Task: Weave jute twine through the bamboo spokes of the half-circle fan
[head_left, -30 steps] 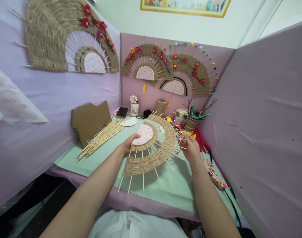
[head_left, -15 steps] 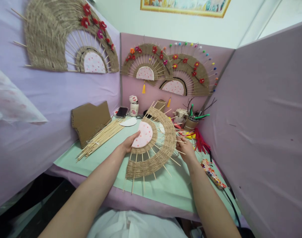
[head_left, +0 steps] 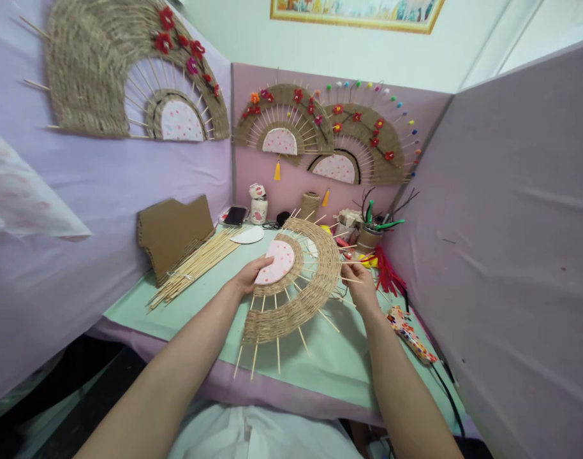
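A woven twine fan (head_left: 327, 268) with thin bamboo sticks radiating past its outer band is held over the table. Its half-round centre (head_left: 278, 261) is pink-white cloth with red dots. My left hand (head_left: 252, 275) grips this centre at its straight edge, thumb on top and fingers underneath. At the right rim, my right hand (head_left: 361, 284) is closed around the fan's outer edge among the stick ends; its fingertips are partly hidden behind the fan.
Left on the green tabletop (head_left: 200, 306) lie a bundle of bamboo sticks (head_left: 196, 264), a white half-round piece (head_left: 248, 235) and bent cardboard (head_left: 177, 229). A glue gun (head_left: 411, 335) with a cord, red strips (head_left: 390, 274) and a can of tools (head_left: 368, 239) stand right. Finished fans (head_left: 291, 95) hang behind.
The fan has tilted slightly, its far top edge dropping lower, so the twine spool behind shows more. Both hands keep their hold, nearly in place.
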Tool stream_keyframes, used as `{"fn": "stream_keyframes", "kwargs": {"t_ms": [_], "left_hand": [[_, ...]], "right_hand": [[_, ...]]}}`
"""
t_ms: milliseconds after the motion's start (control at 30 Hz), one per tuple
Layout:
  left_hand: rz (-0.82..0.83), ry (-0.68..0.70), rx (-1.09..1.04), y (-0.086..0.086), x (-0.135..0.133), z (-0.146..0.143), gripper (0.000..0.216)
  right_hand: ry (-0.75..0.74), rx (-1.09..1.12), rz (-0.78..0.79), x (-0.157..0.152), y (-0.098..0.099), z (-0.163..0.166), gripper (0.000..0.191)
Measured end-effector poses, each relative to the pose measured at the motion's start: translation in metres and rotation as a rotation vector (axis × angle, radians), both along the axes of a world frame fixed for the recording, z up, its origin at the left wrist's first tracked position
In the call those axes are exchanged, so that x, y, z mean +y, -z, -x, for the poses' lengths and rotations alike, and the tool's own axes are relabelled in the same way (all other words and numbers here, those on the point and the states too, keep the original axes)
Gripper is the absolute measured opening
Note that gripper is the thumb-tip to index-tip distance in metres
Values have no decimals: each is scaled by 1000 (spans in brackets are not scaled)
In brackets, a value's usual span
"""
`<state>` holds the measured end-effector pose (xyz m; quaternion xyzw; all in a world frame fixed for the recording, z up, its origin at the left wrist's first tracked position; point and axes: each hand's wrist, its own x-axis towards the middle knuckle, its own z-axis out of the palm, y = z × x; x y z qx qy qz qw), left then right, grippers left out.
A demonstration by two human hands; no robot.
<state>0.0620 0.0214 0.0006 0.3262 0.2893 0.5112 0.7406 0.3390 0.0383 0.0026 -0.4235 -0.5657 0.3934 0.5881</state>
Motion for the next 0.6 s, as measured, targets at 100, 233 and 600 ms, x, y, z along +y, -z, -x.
{"fn": "stream_keyframes", "kwargs": {"t_ms": [100, 233, 600], "left_hand": [[-1, 28, 10, 0, -1, 0, 42], [-22, 65, 29, 3, 1, 1, 48], [-18, 75, 110, 11, 6, 3, 46]], "right_hand": [[74, -103, -115, 1, 0, -4, 31], [170, -269, -219, -1, -2, -5, 30], [372, -388, -305, -4, -6, -9, 27]]}}
